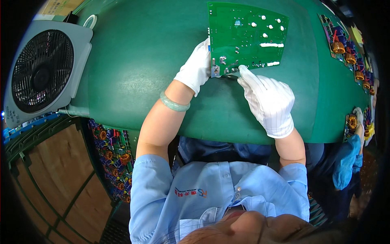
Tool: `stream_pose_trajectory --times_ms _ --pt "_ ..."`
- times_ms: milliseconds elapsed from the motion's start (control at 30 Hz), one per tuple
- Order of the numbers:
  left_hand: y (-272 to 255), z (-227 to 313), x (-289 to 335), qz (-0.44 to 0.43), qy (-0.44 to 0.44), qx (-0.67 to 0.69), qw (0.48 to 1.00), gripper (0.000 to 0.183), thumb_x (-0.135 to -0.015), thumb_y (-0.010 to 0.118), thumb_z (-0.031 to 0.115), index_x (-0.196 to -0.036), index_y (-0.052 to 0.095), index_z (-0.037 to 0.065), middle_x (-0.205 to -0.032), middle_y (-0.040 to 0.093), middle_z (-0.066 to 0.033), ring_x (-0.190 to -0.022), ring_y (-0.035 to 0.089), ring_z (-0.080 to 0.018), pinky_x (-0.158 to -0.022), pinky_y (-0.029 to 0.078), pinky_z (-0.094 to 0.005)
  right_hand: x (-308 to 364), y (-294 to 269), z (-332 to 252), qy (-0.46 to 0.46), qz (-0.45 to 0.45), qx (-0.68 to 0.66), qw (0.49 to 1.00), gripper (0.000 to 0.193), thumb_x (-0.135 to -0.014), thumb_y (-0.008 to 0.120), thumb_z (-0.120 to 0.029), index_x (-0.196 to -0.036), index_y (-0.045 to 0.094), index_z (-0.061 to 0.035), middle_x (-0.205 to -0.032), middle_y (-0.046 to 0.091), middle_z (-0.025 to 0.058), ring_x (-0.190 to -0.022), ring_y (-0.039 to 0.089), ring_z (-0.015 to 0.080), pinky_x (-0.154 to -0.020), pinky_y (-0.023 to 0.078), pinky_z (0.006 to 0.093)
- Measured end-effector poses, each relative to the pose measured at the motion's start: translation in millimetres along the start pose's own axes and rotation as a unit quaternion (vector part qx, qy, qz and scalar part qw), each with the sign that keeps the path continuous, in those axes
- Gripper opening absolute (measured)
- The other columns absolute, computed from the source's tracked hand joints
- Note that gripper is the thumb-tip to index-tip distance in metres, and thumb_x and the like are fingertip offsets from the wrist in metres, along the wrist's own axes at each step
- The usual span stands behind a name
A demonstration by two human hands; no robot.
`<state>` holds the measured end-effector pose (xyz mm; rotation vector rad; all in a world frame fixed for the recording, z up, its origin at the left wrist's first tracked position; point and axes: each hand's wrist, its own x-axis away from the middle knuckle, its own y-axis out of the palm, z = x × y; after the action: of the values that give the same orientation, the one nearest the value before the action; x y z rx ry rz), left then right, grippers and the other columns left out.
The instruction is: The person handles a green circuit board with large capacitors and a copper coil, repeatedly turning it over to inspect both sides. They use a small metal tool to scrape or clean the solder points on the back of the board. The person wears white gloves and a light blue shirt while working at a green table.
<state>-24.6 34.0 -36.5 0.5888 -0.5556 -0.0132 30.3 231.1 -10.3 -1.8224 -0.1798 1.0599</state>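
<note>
A green circuit board (pixel 248 36) is held up, tilted, above the green table, its solder side with white blobs and silvery solder joints showing. My left hand (pixel 198 67), in a white glove, grips the board's left edge from behind; most of its fingers are hidden by the board. My right hand (pixel 268 99), in a striped white glove, is closed with its index fingertip at the board's lower edge. A thin dark shape shows by the right fingertips, too small to name.
A grey box fan (pixel 42 71) stands at the left on the green table (pixel 142 53). Boards with copper coils (pixel 338 47) line the right side; more populated boards (pixel 111 156) sit below the table's left edge. Another person's blue sleeve (pixel 345 166) and gloved hand appear at right.
</note>
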Motion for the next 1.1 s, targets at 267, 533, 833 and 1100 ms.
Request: stream_pose_trajectory --times_ms 267,533,833,1100 --pt "-2.6 0.2 -0.4 0.002 0.004 -0.051 0.999 0.042 -0.104 0.046 0.038 -0.125 0.058 0.004 -0.113 0.068 -0.0126 -0.093 0.071 -0.0238 -0.073 0.061 -0.0369 -3.1 2.6 -2.3 0.008 -0.007 0.021 1.0 0.051 -0.076 0.076 -0.016 -0.126 0.067 -0.0091 -0.077 0.062 -0.0003 -0.061 0.057 0.0146 -0.055 0.043 0.0308" --pt "8.4 7.6 8.2 0.036 0.003 -0.036 0.999 0.045 -0.104 0.041 0.038 -0.126 0.058 0.003 -0.114 0.069 -0.0147 -0.094 0.071 -0.0276 -0.072 0.062 -0.0408 -7.2 2.6 8.6 0.036 0.04 -0.105 0.993 0.032 -0.081 0.074 -0.011 -0.112 0.07 -0.0109 -0.081 0.068 0.0024 -0.064 0.064 0.0192 -0.056 0.048 0.0318" --pt "-6.8 8.6 13.2 -0.066 0.02 0.017 0.997 0.044 -0.105 0.038 0.04 -0.125 0.057 0.006 -0.11 0.068 -0.0118 -0.084 0.07 -0.0231 -0.049 0.055 -0.0357 -2.2 5.2 30.7 0.309 0.287 -0.384 0.821 0.039 -0.1 0.06 -0.029 -0.122 0.059 0.0031 -0.075 0.063 0.0051 -0.061 0.053 0.0088 -0.059 0.046 0.0222" --pt "-17.9 7.1 4.9 -0.176 0.013 0.076 0.981 0.047 -0.105 0.039 0.038 -0.134 0.053 0.004 -0.121 0.065 -0.0147 -0.101 0.069 -0.0263 -0.071 0.062 -0.0397 -6.0 4.6 75.3 0.447 0.277 -0.517 0.675 0.03 -0.103 0.056 -0.024 -0.119 0.062 0.001 -0.086 0.058 0.0003 -0.068 0.052 0.0064 -0.06 0.043 0.022"
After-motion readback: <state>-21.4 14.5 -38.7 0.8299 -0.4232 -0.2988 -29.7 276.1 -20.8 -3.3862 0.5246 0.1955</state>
